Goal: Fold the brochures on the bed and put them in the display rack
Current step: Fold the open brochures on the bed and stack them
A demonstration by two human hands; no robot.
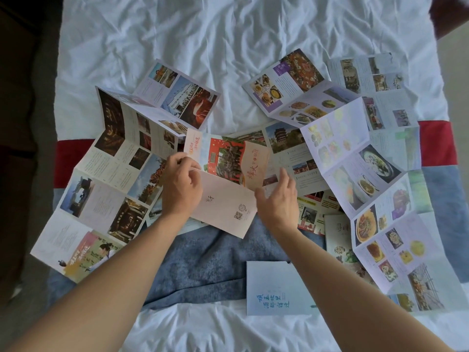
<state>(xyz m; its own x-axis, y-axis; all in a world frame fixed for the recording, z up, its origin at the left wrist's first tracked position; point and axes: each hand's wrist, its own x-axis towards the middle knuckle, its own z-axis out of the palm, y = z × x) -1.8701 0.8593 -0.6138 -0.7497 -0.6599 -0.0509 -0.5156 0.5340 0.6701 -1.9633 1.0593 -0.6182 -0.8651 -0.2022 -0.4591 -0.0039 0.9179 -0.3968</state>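
A pinkish brochure (225,179) with a red photo panel lies half folded in the middle of the bed. My left hand (181,185) pinches its left edge at the fold. My right hand (278,196) grips its right edge, thumb under the paper and fingers curled over it. Several unfolded brochures fan out around it: a long one with dark night photos (109,171) to the left, a long food one (375,199) to the right, another food one (291,85) behind. One folded white brochure with blue writing (271,288) lies near my right forearm. The display rack is not in view.
The bed has a wrinkled white sheet (228,34) and a red and blue runner (208,262) under the brochures. Dark floor (25,123) borders the bed's left edge. A small brochure with food pictures (337,240) lies partly under the long food one.
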